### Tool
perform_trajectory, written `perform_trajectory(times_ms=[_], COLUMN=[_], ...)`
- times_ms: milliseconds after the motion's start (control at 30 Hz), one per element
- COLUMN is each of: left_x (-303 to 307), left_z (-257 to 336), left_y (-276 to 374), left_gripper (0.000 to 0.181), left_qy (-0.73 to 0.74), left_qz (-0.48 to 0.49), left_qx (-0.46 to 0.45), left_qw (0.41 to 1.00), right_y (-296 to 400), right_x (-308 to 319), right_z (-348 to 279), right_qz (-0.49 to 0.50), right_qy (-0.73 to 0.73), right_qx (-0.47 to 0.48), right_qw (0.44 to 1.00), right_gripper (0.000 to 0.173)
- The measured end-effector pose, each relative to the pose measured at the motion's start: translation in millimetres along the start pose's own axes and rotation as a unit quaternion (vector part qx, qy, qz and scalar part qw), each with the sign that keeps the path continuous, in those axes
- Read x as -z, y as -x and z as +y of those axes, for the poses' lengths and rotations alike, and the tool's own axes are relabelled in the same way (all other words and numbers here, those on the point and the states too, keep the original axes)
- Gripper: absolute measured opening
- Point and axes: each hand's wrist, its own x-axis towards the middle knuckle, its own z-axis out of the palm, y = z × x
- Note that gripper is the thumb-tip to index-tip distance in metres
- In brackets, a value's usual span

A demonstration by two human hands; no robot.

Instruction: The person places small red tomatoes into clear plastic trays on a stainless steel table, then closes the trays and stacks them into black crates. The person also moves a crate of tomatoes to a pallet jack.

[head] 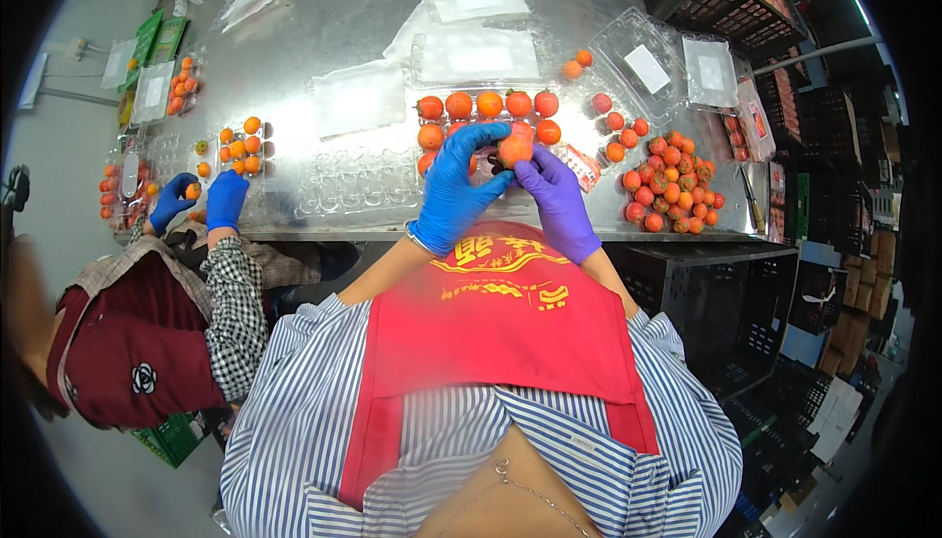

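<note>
An orange-red tomato (515, 149) is held between my two gloved hands above the metal table's front edge. My left hand (458, 188), in a blue glove, curves around its left side. The fingers and thumb of my right hand (558, 199), in a purple glove, grip it from the right. Just beyond, several tomatoes (489, 104) stand in rows in a clear plastic tray, partly hidden by my left hand. A heap of loose tomatoes (673, 181) lies to the right of my right hand. Between them is a small printed packet (581, 166).
An empty clear tray with moulded wells (353, 181) lies left of my hands. White liner sheets (357, 96) and clear lids (639, 60) lie farther back. At left, a co-worker's blue-gloved hands (227, 199) handle tomatoes. Black crates (725, 1) stand at right.
</note>
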Motion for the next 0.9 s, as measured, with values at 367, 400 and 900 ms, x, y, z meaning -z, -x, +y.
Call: perform_trajectory(times_ms=[367,400,900], left_x=[8.3,11.0,133.4], left_z=[10.7,7.9,-153.1], left_y=[5.2,3.9,11.1], left_gripper=[0.041,0.042,0.044], left_qy=[-0.057,-0.059,-0.305], left_qz=[0.026,0.034,0.022], left_qx=[0.004,0.008,0.035], left_qw=[0.998,0.998,0.951], right_y=[-5.9,-6.0,-15.1], right_x=[-9.9,-12.0,46.5], right_z=[4.5,4.1,5.2], right_qz=[0.069,0.072,0.198], right_qy=[0.433,0.432,0.345], right_qx=[0.292,0.3,0.2], right_qw=[0.85,0.847,0.896], right_gripper=[0.051,0.054,0.043])
